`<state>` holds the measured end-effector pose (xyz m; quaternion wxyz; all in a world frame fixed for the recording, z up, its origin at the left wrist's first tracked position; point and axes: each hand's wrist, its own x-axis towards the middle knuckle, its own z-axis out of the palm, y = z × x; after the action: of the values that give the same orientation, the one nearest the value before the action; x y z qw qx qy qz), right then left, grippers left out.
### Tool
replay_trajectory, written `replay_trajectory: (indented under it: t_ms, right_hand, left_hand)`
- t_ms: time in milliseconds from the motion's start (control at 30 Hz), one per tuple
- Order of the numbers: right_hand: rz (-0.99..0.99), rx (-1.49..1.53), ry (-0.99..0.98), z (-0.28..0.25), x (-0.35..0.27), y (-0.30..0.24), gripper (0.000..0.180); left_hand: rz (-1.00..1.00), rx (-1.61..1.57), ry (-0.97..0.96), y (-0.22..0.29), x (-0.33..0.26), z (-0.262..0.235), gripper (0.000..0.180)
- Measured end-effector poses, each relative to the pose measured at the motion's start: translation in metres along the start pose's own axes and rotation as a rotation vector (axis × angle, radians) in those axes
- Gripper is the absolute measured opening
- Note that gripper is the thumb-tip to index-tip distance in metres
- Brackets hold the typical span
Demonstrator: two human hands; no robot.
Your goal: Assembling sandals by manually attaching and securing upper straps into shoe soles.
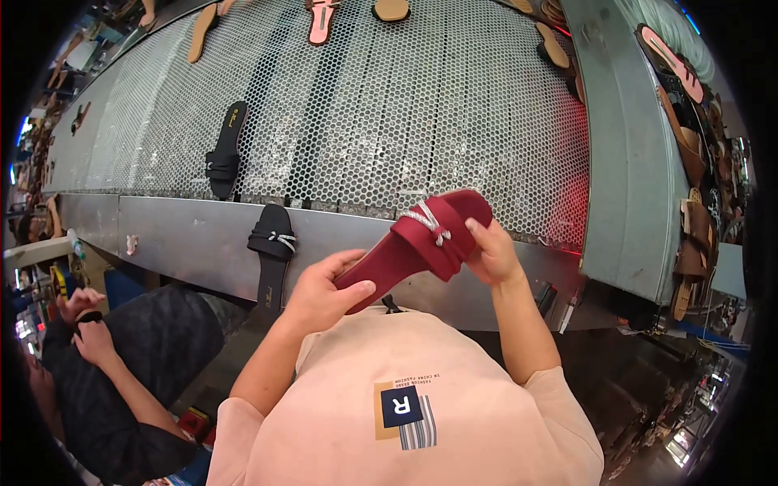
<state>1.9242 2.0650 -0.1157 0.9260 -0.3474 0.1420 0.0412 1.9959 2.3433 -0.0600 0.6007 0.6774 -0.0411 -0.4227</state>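
A dark red slide sandal [417,251] with a silvery knotted trim on its strap is held tilted in front of my chest, over the metal front edge. My left hand [322,293] grips its heel end, thumb on top of the insole. At the toe end my right hand [493,253] is closed on the sandal, its thumb on the upper side and the other fingers mostly hidden beneath. Left of my left hand a black sandal [273,243] with a similar silvery trim lies on the metal ledge, heel toward me.
Another black sandal [227,150] rests on the perforated mesh conveyor [365,130]. Farther back lie several soles and a pink-soled sandal [321,23]. A grey metal housing [624,154] bounds the right, with brown sandals [694,235] beyond. At left sits a person in dark clothes [138,356].
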Motion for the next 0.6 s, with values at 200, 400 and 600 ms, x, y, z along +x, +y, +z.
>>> replay_trajectory:
  t_ms: [200, 400, 600]
  right_hand:
    - [0.045, -0.105, -0.088, -0.025, -0.030, -0.013, 0.044]
    - [0.041, -0.484, -0.029, -0.009, -0.055, -0.056, 0.043]
    - [-0.121, -0.961, -0.142, 0.003, -0.064, -0.068, 0.032]
  left_hand:
    - [0.352, 0.685, 0.047, 0.018, -0.009, 0.023, 0.023]
    - [0.758, 0.852, 0.129, 0.012, -0.012, 0.025, 0.027]
    - [0.817, 0.920, 0.102, 0.008, -0.014, 0.031, 0.032]
